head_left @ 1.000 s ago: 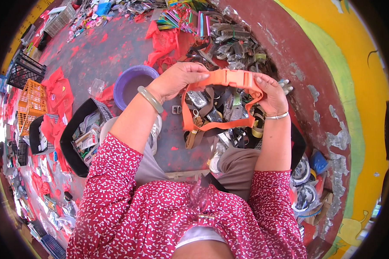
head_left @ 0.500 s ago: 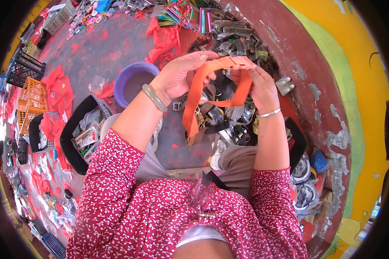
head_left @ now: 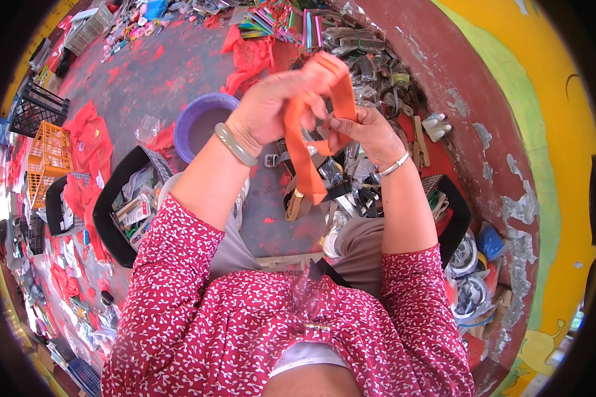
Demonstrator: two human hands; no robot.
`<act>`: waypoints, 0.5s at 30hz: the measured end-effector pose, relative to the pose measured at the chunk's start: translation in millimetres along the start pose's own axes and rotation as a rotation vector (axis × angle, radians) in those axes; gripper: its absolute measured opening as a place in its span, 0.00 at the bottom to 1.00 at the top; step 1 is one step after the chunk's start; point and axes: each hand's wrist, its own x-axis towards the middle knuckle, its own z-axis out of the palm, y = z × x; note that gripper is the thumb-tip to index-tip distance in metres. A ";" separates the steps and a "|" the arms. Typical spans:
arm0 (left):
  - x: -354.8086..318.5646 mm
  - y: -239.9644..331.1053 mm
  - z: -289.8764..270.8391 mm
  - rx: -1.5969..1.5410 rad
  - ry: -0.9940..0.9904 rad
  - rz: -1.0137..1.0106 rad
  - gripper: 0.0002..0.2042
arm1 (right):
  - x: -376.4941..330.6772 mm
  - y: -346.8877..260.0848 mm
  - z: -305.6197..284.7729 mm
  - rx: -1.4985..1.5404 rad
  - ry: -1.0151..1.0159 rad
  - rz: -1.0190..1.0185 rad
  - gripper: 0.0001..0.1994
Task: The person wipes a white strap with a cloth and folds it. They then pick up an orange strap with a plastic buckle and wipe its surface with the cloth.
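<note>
An orange belt (head_left: 304,162), its strap looped and one end hanging loose, is held up between my two hands. My left hand (head_left: 271,106), a pale bangle on its wrist, grips the upper part near the orange buckle (head_left: 327,66); motion smears it somewhat. With thumb and fingers my right hand (head_left: 367,135) pinches the right side of the loop; a silver bracelet is on that wrist. Beneath the hands lies a pile of belts (head_left: 361,178), brown and black, some in clear plastic. A metal belt buckle (head_left: 271,160) shows beside the left wrist.
A purple basin (head_left: 182,135) stands beyond my left forearm. Black-rimmed bins (head_left: 106,218) of packaged goods flank my knees. Orange (head_left: 46,155) and black crates (head_left: 36,109) stand at the left. Red plastic (head_left: 248,59) lies on the floor. A peeling maroon wall (head_left: 470,112) rises at the right.
My right hand has moved left and down along the strap, away from the buckle. The buckle end has tipped upward and left, and the loop has narrowed.
</note>
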 end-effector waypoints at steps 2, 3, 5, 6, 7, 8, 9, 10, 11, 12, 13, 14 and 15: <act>-0.3 14.5 -6.4 -0.293 -0.011 0.107 0.20 | -1.0 -1.7 -4.6 -0.025 -0.100 -0.003 0.09; -1.6 22.6 -13.7 -0.377 -0.023 0.170 0.22 | -5.3 -7.8 -9.3 -0.050 -0.139 0.095 0.08; -6.6 39.0 -31.0 -0.453 -0.005 0.325 0.25 | -10.0 -10.1 -24.0 -0.193 -0.117 0.210 0.08; -9.2 45.2 -41.9 -0.451 0.021 0.410 0.26 | -13.7 -10.1 -33.3 -0.266 -0.099 0.268 0.07; -11.6 52.9 -54.4 -0.454 0.003 0.467 0.26 | -17.2 -3.7 -43.9 -0.245 -0.097 0.311 0.07; -17.0 59.7 -61.3 -0.475 0.043 0.504 0.25 | -20.4 -3.6 -52.3 -0.342 -0.058 0.331 0.07; -21.4 65.5 -67.7 -0.496 0.082 0.540 0.25 | -24.2 -4.7 -60.4 -0.439 -0.017 0.350 0.07; -26.6 70.2 -75.1 -0.520 0.122 0.576 0.24 | -27.9 -6.4 -67.2 -0.536 0.026 0.373 0.08; -32.7 75.4 -82.0 -0.547 0.125 0.632 0.22 | -35.1 -9.2 -71.2 -0.548 0.109 0.425 0.09; -40.0 80.7 -88.8 -0.575 0.127 0.688 0.20 | -39.6 -7.2 -84.2 -0.677 0.194 0.383 0.09; -52.7 88.9 -96.3 -0.590 0.138 0.755 0.18 | -37.9 2.3 -99.4 -0.801 0.265 0.330 0.09; -56.3 91.9 -104.7 -0.628 0.159 0.732 0.19 | -44.8 6.6 -110.8 -0.929 0.364 0.295 0.09; -59.8 95.0 -113.0 -0.665 0.180 0.709 0.19 | -51.3 10.9 -120.7 -0.940 0.452 0.262 0.08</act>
